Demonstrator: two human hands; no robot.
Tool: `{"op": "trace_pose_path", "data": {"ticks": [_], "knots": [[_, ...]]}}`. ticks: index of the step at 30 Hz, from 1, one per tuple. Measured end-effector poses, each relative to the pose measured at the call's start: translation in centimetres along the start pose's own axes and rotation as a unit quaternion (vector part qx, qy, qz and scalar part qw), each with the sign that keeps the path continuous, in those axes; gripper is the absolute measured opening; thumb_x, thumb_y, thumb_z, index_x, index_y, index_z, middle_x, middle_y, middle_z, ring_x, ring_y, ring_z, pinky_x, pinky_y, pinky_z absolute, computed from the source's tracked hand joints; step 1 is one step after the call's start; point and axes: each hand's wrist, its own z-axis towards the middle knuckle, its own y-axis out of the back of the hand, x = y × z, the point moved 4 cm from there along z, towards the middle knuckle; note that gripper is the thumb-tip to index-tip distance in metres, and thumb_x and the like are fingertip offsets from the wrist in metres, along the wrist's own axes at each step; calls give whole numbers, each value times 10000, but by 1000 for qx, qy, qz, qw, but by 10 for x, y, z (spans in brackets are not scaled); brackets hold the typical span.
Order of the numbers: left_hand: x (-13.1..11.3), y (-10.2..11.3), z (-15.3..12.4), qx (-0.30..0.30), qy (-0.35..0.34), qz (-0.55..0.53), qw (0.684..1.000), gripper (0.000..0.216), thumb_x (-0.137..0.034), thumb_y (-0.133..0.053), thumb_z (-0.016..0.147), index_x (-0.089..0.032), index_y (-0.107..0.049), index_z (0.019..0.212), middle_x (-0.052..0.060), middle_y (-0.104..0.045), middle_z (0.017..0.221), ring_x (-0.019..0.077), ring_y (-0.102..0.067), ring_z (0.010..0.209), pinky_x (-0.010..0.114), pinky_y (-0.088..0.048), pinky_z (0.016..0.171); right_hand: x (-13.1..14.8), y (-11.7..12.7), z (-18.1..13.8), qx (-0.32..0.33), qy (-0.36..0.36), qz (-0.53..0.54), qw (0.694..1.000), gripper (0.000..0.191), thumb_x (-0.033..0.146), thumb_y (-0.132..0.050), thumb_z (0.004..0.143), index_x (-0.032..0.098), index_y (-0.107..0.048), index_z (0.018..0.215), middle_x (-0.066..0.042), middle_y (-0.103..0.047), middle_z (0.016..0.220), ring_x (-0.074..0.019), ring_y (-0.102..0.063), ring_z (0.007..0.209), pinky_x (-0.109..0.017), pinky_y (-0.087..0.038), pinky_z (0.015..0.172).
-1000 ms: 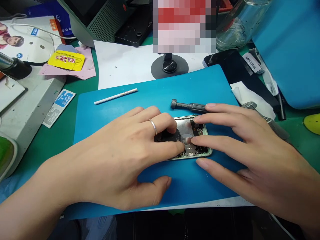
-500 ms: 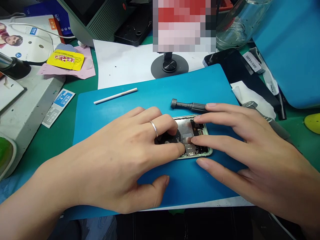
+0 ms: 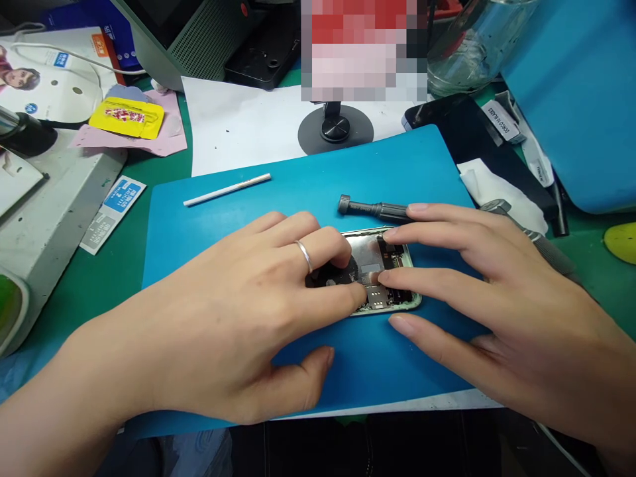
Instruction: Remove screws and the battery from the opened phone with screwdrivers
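Note:
An opened phone body (image 3: 385, 268) with bare metal and small connectors lies on a blue mat (image 3: 278, 199). My left hand (image 3: 238, 311), a ring on one finger, lies flat across the phone's left part, with its fingertips pressing inside the body. My right hand (image 3: 477, 291) comes in from the right with fingers stretched out; its index and middle fingertips touch the phone's inner parts. Neither hand grips anything. A grey screwdriver (image 3: 372, 209) lies on the mat just behind the phone, close to my right fingertips.
A thin white stick (image 3: 227, 189) lies on the mat's far left. Behind it are white paper (image 3: 238, 126), a round grey stand base (image 3: 335, 129), a glass jar (image 3: 472, 46) and a black slab (image 3: 462, 132). A yellow packet (image 3: 126, 117) and a grey device (image 3: 54, 199) lie left.
Both hands stay on the phone with almost no movement. The view has shifted slightly, so everything sits a little lower left than before.

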Motion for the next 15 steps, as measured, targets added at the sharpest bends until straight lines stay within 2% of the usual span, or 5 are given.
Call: {"op": "trace_pose_path", "data": {"ticks": [6, 15], "knots": [[-3, 1, 1, -1, 1, 14, 1000, 268, -314, -639, 993, -247, -726, 1237, 109, -652, 1323, 274, -635, 998, 461, -543, 787, -1, -1, 1, -1, -1, -2, 1000, 237, 272, -694, 1010, 210, -721, 1238, -113, -613, 1461, -273, -433, 1581, -431, -384, 1314], [-2, 0, -2, 7, 0, 11, 1000, 251, -349, -625, 1019, -250, -713, 1232, 115, -646, 1336, 277, -637, 1009, 478, -564, 816, -1, 0, -1, 1, -3, -1, 1000, 233, 285, -696, 1013, 223, -717, 1236, -105, -614, 1459, -264, -423, 1586, -427, -382, 1317]]}}
